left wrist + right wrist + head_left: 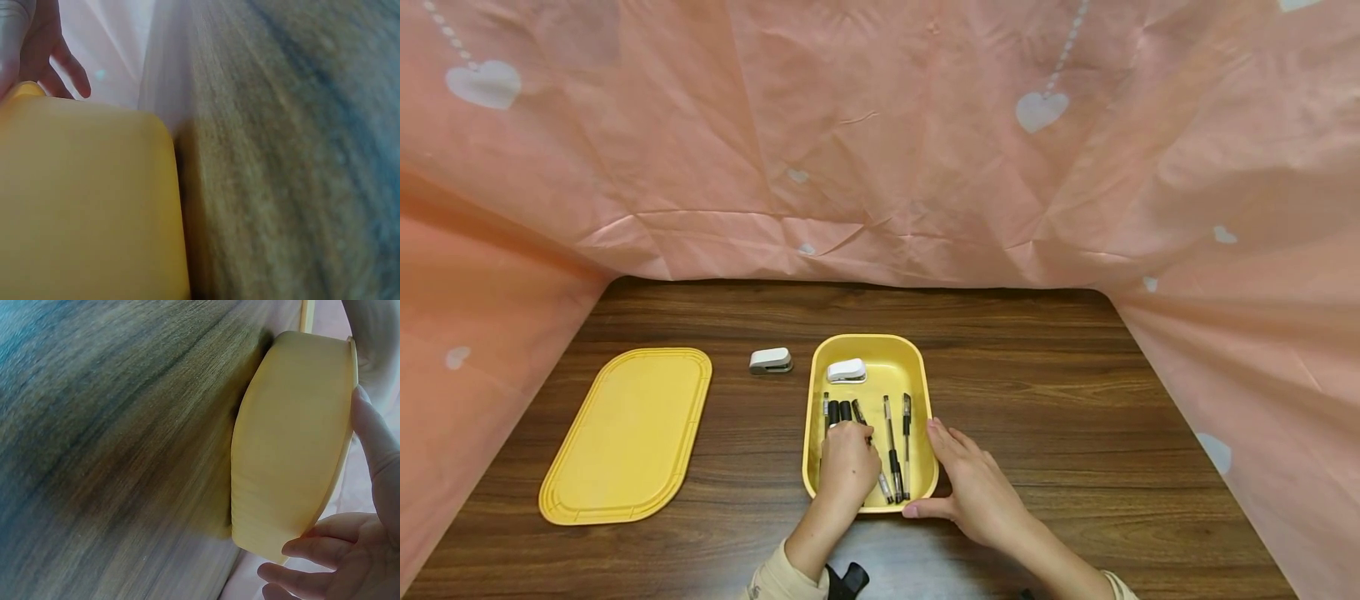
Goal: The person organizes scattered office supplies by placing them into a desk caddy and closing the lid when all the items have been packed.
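A yellow plastic box (891, 346) stands on the table. In it lie several pens, among them a black gel pen (906, 425) at the right, two black-capped markers (839, 410) and a white stapler (847, 371) at the far end. My left hand (850, 467) reaches into the box with bent fingers, over the markers and a slanting pen. Its fingertips are hidden, so I cannot tell what they hold. At the near right corner my right hand (981, 496) touches the box, thumb on the near rim, other fingers fairly straight along the right side wall (290, 444).
A flat yellow lid (628, 433) lies on the dark wood table (1037, 375) at the left. Between lid and box sits another white and grey stapler (771, 360). A pink curtain (880, 150) with hearts encloses the table at the back and sides.
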### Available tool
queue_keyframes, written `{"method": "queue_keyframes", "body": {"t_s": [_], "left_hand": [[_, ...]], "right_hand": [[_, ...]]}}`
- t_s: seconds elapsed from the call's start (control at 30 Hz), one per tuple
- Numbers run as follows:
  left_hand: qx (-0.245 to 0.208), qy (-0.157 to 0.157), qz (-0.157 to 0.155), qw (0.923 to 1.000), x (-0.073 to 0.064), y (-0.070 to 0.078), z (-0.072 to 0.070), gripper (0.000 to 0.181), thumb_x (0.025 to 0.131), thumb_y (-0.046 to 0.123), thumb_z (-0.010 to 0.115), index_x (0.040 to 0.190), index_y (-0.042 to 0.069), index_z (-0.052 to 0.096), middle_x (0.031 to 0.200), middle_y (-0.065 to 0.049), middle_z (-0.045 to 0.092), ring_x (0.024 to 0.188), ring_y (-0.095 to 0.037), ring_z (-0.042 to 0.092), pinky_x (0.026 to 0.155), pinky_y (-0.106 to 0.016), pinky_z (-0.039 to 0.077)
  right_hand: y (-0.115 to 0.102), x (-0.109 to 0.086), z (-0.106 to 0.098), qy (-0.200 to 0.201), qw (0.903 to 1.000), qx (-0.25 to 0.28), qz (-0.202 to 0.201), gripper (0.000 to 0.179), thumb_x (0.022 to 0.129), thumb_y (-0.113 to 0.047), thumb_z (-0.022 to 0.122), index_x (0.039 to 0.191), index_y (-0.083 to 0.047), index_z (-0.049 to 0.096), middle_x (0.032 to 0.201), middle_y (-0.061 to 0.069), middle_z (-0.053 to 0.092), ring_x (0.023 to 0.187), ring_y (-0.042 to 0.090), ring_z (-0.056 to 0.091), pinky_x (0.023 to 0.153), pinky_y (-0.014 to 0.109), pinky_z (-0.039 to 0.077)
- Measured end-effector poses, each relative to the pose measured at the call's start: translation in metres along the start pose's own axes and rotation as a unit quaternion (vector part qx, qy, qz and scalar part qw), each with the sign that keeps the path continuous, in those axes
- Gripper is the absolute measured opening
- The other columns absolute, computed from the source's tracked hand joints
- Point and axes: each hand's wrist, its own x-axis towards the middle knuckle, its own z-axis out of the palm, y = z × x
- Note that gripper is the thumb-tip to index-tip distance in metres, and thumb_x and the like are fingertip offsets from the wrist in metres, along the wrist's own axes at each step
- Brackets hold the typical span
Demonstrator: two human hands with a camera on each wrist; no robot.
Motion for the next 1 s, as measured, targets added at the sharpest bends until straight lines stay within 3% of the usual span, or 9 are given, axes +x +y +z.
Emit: {"method": "queue_keyframes", "body": {"t_s": [0.3, 0.5, 0.7, 0.87, 1.0], "left_hand": [[0.007, -0.002, 0.001, 1.0, 0.0, 0.002, -0.004, 0.025, 0.073, -0.012, 0.066, 0.095, -0.005, 0.075, 0.099, -0.022, 0.072, 0.095, -0.04, 0.068, 0.073, -0.048, 0.058], [-0.009, -0.003, 0.009, 0.9999, 0.001, 0.003, -0.01, 0.024, 0.074, -0.013, 0.067, 0.097, -0.008, 0.073, 0.097, -0.024, 0.071, 0.089, -0.038, 0.069, 0.067, -0.041, 0.059], [-0.009, 0.02, 0.036, 0.9991, 0.004, 0.006, -0.019, 0.023, 0.073, -0.012, 0.068, 0.095, -0.009, 0.074, 0.091, -0.023, 0.072, 0.086, -0.035, 0.069, 0.07, -0.04, 0.059], [-0.013, 0.028, 0.04, 0.9987, 0.006, 0.009, -0.029, 0.023, 0.074, -0.01, 0.067, 0.097, -0.008, 0.074, 0.091, -0.022, 0.072, 0.085, -0.035, 0.07, 0.068, -0.039, 0.059], [-0.013, 0.044, 0.053, 0.9975, 0.009, 0.012, -0.04, 0.022, 0.075, -0.007, 0.07, 0.097, -0.005, 0.075, 0.086, -0.017, 0.073, 0.076, -0.026, 0.07, 0.065, -0.036, 0.057]], "right_hand": [[0.0, 0.0, 0.0, 0.003, 1.0, 0.0, -0.003, 0.104, 0.065, -0.052, 0.081, 0.145, -0.001, 0.042, 0.151, 0.015, 0.042, 0.135, 0.04, 0.043, 0.099, 0.068, 0.038], [0.0, 0.0, 0.0, 0.005, 1.0, -0.002, -0.003, 0.104, 0.065, -0.053, 0.081, 0.145, -0.001, 0.041, 0.151, 0.015, 0.042, 0.135, 0.039, 0.044, 0.099, 0.067, 0.039], [0.0, 0.0, 0.0, 0.003, 1.0, -0.004, -0.002, 0.104, 0.065, -0.053, 0.081, 0.146, -0.001, 0.041, 0.151, 0.015, 0.042, 0.135, 0.039, 0.044, 0.099, 0.067, 0.039], [-0.001, 0.0, -0.001, -0.003, 1.0, -0.001, 0.004, 0.105, 0.064, -0.054, 0.081, 0.146, -0.002, 0.04, 0.152, 0.015, 0.041, 0.136, 0.039, 0.042, 0.1, 0.068, 0.038], [-0.001, 0.0, -0.001, -0.004, 1.0, 0.0, 0.004, 0.105, 0.065, -0.054, 0.081, 0.146, -0.002, 0.04, 0.152, 0.015, 0.041, 0.136, 0.039, 0.042, 0.1, 0.068, 0.038]]}}
